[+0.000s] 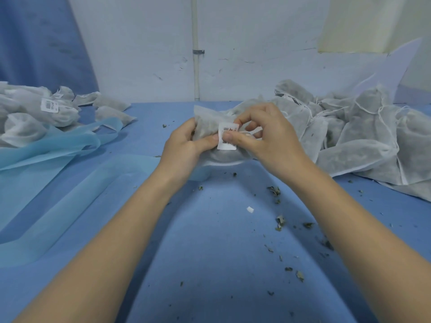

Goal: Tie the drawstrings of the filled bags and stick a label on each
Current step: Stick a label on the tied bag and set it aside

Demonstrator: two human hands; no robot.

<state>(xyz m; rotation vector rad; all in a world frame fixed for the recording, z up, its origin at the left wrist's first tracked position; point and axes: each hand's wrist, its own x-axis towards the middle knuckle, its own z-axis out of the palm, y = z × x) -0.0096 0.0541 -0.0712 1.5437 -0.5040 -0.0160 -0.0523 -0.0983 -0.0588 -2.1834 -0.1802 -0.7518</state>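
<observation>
Head view. Your left hand (pixel 184 142) grips the left end of a white, gauzy non-woven bag filled with dark dried herb (pixel 205 127), fingers curled round it, thumb tip laid flat at the left edge of a small white rectangular barcode label (pixel 227 136). Your right hand (pixel 263 134) comes in from the other side: thumb pressed on the label's right half, index finger curled down over its top corner, the remaining fingers bent behind, against the bag's gathered end. The label lies on the bag's face, directly between your two thumbs; its upper right corner looks slightly lifted. You hold the bag just above the blue cloth-covered table (pixel 210 241).

Right of your right-hand fingers, close by: a heap of filled white bags with loose white drawstrings (pixel 363 134), no labels showing on them. Well left of your left-hand fingers: a pile of filled white bags (pixel 35 113), the nearest showing a barcode sticker (pixel 49 105). Between that pile and your left wrist lie sheets of pale blue translucent fabric (pixel 58 145), overlapping, one edge running under your left hand.

Nearer you than the fingers, between and right of your forearms: scattered green-brown leaf crumbs (pixel 279 222) and one small white scrap (pixel 250 209). Beyond the fingers: white wall with a vertical white pipe (pixel 196 54).
</observation>
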